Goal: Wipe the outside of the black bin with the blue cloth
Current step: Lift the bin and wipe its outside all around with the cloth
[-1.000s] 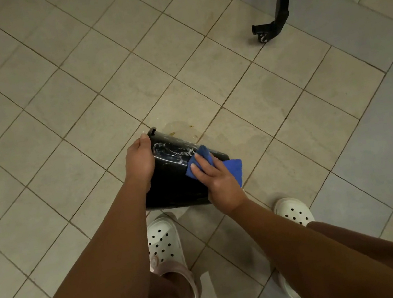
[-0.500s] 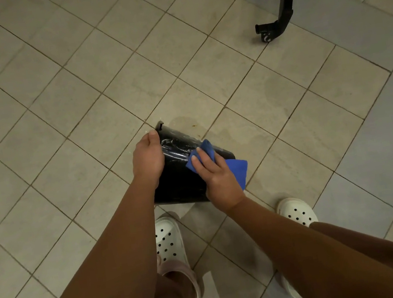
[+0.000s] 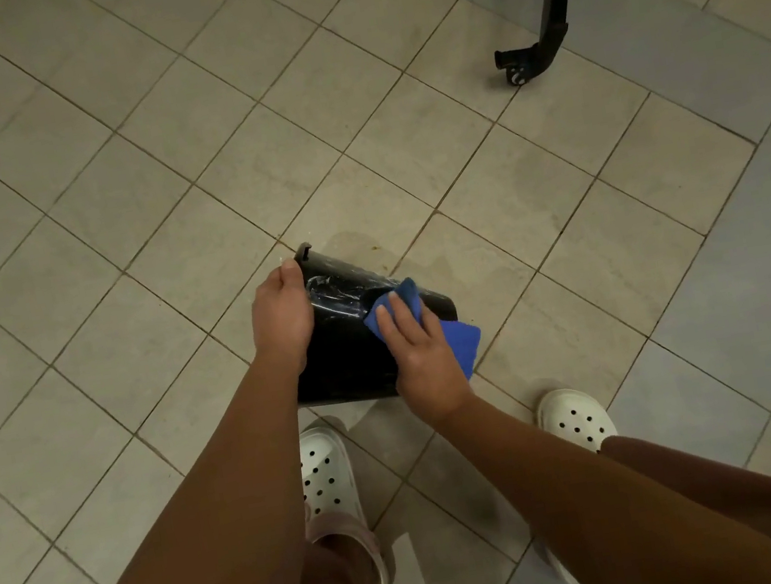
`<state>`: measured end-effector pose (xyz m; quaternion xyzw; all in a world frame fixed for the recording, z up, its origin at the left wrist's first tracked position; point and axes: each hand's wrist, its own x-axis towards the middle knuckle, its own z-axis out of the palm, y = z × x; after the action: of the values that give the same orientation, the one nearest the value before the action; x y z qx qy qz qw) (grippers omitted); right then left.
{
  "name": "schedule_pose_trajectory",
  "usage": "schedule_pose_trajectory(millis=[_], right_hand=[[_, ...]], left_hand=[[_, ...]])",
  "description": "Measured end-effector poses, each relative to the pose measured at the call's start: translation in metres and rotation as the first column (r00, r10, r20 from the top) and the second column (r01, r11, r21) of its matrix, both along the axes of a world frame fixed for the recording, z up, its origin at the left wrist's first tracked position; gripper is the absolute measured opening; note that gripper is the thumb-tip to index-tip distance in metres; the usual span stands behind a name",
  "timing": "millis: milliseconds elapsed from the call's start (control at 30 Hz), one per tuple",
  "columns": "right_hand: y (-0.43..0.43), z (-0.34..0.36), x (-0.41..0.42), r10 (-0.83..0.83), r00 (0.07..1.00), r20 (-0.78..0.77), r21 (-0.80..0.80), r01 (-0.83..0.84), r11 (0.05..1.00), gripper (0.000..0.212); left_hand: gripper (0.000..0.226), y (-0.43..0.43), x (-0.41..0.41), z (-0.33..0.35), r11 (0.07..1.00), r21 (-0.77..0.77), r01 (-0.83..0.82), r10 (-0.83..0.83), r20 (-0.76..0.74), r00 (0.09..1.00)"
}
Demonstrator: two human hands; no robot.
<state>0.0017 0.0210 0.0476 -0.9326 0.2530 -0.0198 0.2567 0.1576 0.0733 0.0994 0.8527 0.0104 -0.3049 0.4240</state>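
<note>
The black bin [image 3: 343, 354] stands on the tiled floor just in front of my feet, tilted, with a shiny plastic liner showing at its rim. My left hand [image 3: 282, 314] grips the bin's left rim, fingers curled over the edge. My right hand [image 3: 419, 342] presses the blue cloth [image 3: 457, 341] flat against the bin's right outer side, fingers fairly straight on top of it. Part of the cloth sticks out to the right of my hand.
My two white clogs [image 3: 327, 472] [image 3: 576, 418] stand right behind the bin. A black metal leg with a castor [image 3: 537, 50] stands on the floor at the far right. Beige and grey floor tiles [image 3: 108, 209] spread all around.
My right hand with the cloth has slid a little up along the bin's side. The left hand keeps its grip on the rim, and the bin has barely shifted.
</note>
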Motion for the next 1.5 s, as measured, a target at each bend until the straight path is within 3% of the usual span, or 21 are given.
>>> schedule_pose_trajectory(millis=[67, 133, 267, 333, 400, 467, 700, 867, 933, 1000, 1100, 1267, 1500], right_hand=[[0.001, 0.002, 0.004, 0.123, 0.991, 0.045, -0.04, -0.121, 0.992, 0.077], [-0.002, 0.0, 0.012, 0.127, 0.99, 0.057, -0.02, -0.126, 0.992, 0.076], [-0.02, 0.008, 0.025, -0.059, 0.998, -0.01, 0.142, 0.06, 0.988, 0.072], [-0.023, 0.008, 0.024, -0.158, 0.983, -0.097, 0.15, 0.171, 0.974, 0.071], [-0.018, 0.012, 0.018, -0.181, 0.98, -0.088, 0.096, 0.189, 0.977, 0.076], [-0.008, 0.003, 0.007, -0.105, 0.993, -0.052, 0.018, 0.106, 0.994, 0.081], [-0.009, 0.001, 0.009, 0.207, 0.976, 0.062, 0.001, -0.207, 0.978, 0.076], [-0.019, 0.012, 0.029, -0.013, 1.0, -0.011, 0.183, 0.015, 0.983, 0.071], [-0.017, 0.014, 0.029, -0.14, 0.986, -0.085, 0.195, 0.154, 0.969, 0.071], [-0.005, 0.021, 0.025, -0.207, 0.976, -0.065, 0.152, 0.215, 0.965, 0.073], [0.017, 0.017, 0.012, -0.068, 0.996, -0.061, -0.011, 0.068, 0.998, 0.083], [0.016, 0.012, 0.015, 0.176, 0.984, 0.03, -0.005, -0.176, 0.984, 0.078], [-0.015, 0.024, 0.035, -0.063, 0.995, -0.077, 0.217, 0.079, 0.973, 0.075]], left_hand=[[0.053, 0.001, 0.0, -0.001, 1.0, -0.02, 0.007, -0.008, -0.014, 1.0], [0.05, 0.0, 0.0, -0.002, 0.999, -0.032, 0.013, -0.013, -0.021, 1.0], [0.046, -0.003, -0.004, 0.002, 1.0, -0.03, 0.004, -0.005, -0.017, 1.0], [0.048, -0.004, -0.006, 0.003, 1.0, -0.011, 0.02, -0.02, 0.002, 1.0], [0.049, -0.005, -0.006, 0.003, 1.0, -0.001, 0.028, -0.028, 0.004, 1.0], [0.047, -0.004, -0.005, 0.005, 1.0, 0.011, 0.023, -0.023, -0.022, 0.999], [0.044, -0.006, -0.005, 0.007, 0.999, -0.03, 0.028, -0.031, -0.109, 0.994], [0.039, -0.007, -0.007, 0.01, 0.998, -0.052, -0.016, 0.009, -0.143, 0.99], [0.037, -0.008, -0.008, 0.008, 0.998, -0.056, -0.012, 0.004, -0.14, 0.99], [0.038, -0.01, -0.008, 0.009, 0.998, -0.066, -0.004, -0.005, -0.139, 0.99], [0.044, -0.008, -0.006, 0.009, 0.998, -0.07, -0.004, -0.008, -0.171, 0.985], [0.044, -0.005, -0.004, 0.007, 0.997, -0.08, -0.02, 0.003, -0.215, 0.977], [0.036, -0.009, -0.011, 0.007, 0.99, -0.126, -0.056, 0.022, -0.257, 0.966]])
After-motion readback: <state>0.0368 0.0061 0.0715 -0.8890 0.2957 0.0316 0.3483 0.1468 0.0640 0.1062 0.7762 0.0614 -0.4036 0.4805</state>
